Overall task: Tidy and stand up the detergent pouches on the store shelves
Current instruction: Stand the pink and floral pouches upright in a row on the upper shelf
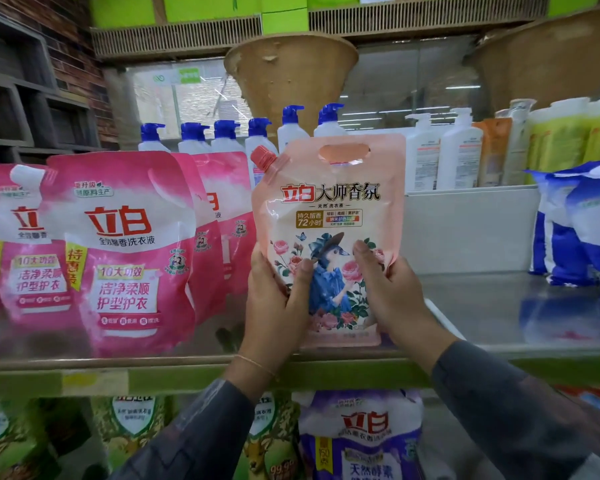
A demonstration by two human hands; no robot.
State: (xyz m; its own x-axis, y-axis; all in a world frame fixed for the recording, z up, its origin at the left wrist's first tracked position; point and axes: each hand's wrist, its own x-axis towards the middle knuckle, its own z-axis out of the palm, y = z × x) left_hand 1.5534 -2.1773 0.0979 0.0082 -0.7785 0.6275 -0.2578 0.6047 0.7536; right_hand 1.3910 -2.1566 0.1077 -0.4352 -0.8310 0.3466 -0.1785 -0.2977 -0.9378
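A pale pink detergent pouch (329, 202) with a red spout cap and a blue bird figure among roses stands upright at the front of the steel shelf (499, 306). My left hand (278, 306) grips its lower left side, thumb across the front. My right hand (392, 292) grips its lower right side. Left of it, several bright pink pouches (118, 251) stand leaning against one another. At the right end of the shelf lie blue and white pouches (579, 223), slumped and tilted.
White pump bottles (440, 154) with blue or white tops line the back behind a white divider (465, 223). Yellow-green packs (568, 140) stand at the back right. The shelf below holds green pouches (132, 431) and a purple pouch (361, 438). The shelf has a green front edge (187, 375).
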